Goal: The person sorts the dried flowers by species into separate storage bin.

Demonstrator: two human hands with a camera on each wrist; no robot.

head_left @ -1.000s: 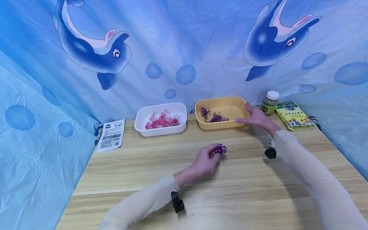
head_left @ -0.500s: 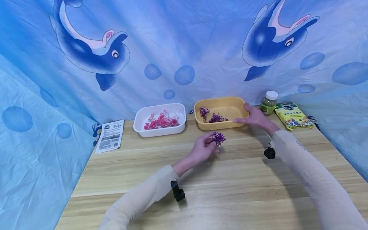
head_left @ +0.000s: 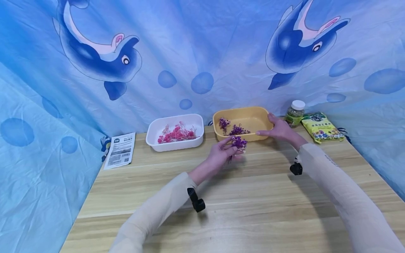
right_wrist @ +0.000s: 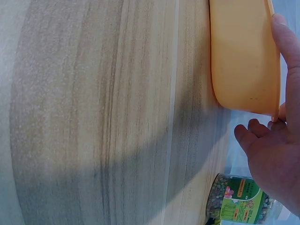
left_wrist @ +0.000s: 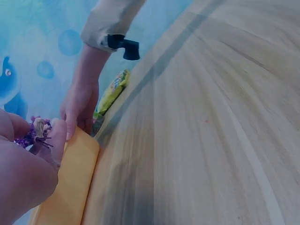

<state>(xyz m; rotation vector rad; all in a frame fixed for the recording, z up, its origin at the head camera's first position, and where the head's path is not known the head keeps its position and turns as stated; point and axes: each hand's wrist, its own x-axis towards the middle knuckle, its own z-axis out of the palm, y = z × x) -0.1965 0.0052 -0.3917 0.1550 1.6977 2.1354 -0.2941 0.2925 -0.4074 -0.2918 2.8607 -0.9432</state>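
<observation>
My left hand (head_left: 218, 154) pinches a small bunch of purple dried flowers (head_left: 238, 143) in front of the yellow tub (head_left: 232, 137). In the left wrist view the flowers (left_wrist: 35, 133) stick out between thumb and fingers, stems showing. At the tub's right end, my right hand (head_left: 281, 130) grips the corner. Its thumb lies on the front rim and a finger reaches the end rim, seen in the right wrist view on the tub (right_wrist: 246, 56). Inside the tub, toward its left, lie more purple dried flowers (head_left: 238, 130).
A white tub (head_left: 175, 144) with pink dried flowers (head_left: 178, 134) stands left of the yellow one. At far left lies a printed white packet (head_left: 120, 151). Right of the right hand are a white-capped jar (head_left: 295, 114) and a yellow-green bag (head_left: 322, 127). A dolphin-print curtain (head_left: 202, 45) hangs behind the table (head_left: 253, 211).
My left hand has risen from the tabletop toward the yellow tub's front edge, carrying the purple flowers. The right hand keeps its place on the tub. The head view shifts slightly.
</observation>
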